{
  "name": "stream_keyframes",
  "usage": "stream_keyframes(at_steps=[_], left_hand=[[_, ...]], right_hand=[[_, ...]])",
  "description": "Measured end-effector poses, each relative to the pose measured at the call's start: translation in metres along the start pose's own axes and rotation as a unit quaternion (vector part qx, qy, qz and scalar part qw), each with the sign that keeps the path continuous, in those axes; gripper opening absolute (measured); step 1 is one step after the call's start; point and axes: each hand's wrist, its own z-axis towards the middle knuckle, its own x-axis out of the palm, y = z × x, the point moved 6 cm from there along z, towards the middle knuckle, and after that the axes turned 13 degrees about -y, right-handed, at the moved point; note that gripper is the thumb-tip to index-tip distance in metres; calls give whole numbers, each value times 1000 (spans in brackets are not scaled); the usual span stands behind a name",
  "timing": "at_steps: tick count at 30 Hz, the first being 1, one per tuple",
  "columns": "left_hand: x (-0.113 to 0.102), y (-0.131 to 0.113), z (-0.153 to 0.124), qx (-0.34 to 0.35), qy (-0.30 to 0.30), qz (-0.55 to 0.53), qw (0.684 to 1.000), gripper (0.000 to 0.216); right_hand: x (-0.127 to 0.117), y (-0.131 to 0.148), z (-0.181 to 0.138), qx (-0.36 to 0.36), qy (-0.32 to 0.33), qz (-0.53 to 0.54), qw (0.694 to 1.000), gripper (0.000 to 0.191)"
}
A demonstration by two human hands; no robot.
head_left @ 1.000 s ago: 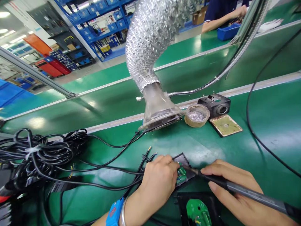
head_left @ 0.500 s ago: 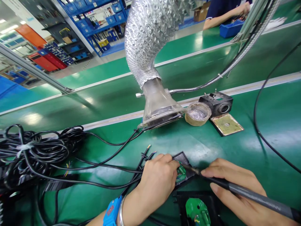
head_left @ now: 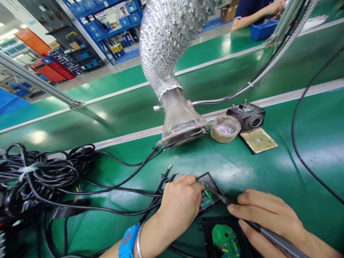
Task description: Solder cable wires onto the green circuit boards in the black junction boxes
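Note:
My right hand [head_left: 268, 215] grips a soldering iron [head_left: 278, 239] like a pen. Its tip reaches a small green circuit board [head_left: 206, 198] lying in a black plastic housing [head_left: 208, 178]. My left hand [head_left: 181, 204] is closed at the left side of this board, thumb and fingertips together; what they pinch is hidden. Several black cables [head_left: 131, 212] run towards the left hand, and some stripped ends stick up behind it. Nearer to me, a second green circuit board [head_left: 222, 237] sits in another black housing [head_left: 207, 231], partly cut off by the lower edge.
A fume hood [head_left: 178, 114] on a silver duct [head_left: 161, 46] hangs over the bench. Behind the right hand stand a solder-filled bowl [head_left: 225, 128], a black iron stand [head_left: 248, 116] and a sponge tray [head_left: 258, 140]. Coiled cables [head_left: 45, 172] lie left. A co-worker's arm [head_left: 249, 21] shows across.
The handle of the soldering iron has swung lower, and my right hand has shifted slightly down with it. My left hand has stayed at the board.

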Motion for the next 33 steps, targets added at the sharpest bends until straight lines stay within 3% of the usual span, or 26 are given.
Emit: stream_keyframes(at_steps=[7, 13, 17, 22, 33], left_hand=[[2, 2, 0, -13, 18, 2, 1000, 24], [1, -1, 3, -6, 33, 7, 999, 23], [1, -1, 3, -10, 39, 12, 999, 24], [0, -2, 1, 1, 31, -7, 999, 23], [3, 0, 1, 14, 2, -47, 999, 21]], right_hand=[[-15, -3, -8, 49, -54, -26, 997, 30], [2, -13, -6, 78, -91, -21, 993, 43], [3, -7, -1, 60, -63, -21, 996, 43], [-9, 5, 1, 27, -41, -30, 998, 31], [4, 1, 1, 35, -24, 39, 998, 30]])
